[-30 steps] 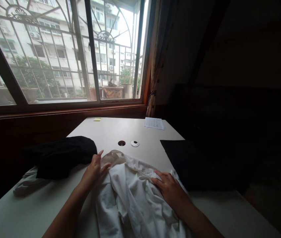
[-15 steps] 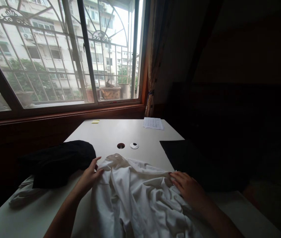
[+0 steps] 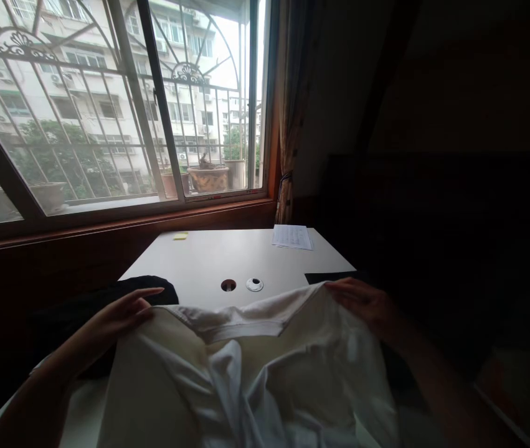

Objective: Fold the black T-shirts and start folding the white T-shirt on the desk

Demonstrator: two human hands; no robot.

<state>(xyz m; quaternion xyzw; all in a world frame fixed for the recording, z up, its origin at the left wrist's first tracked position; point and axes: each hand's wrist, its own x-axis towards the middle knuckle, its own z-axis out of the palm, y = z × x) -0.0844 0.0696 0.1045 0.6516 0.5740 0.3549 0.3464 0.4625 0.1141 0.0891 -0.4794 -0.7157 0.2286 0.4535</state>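
A white garment (image 3: 246, 373) is stretched between my two hands at the front of the white table, its upper edge raised and sagging in the middle. My left hand (image 3: 127, 314) pinches the garment's upper left corner, with the index finger pointing out to the right. At the upper right corner, my right hand (image 3: 358, 302) grips the cloth between thumb and fingers. Folds run down the middle of the fabric. Behind my left hand and forearm lies a dark cloth (image 3: 152, 286), partly covered by them.
The white table (image 3: 208, 255) has a round hole (image 3: 228, 285) and a white round cap (image 3: 254, 284). Papers (image 3: 293, 237) and a yellow note (image 3: 180, 236) lie near its far edge. A dark flat piece (image 3: 327, 277) is at the right. A window and curtain stand beyond.
Both hands have moved apart and the right one has risen. The garment, bunched before, is now spread wide and lifted, hiding more of the dark flat piece at the right.
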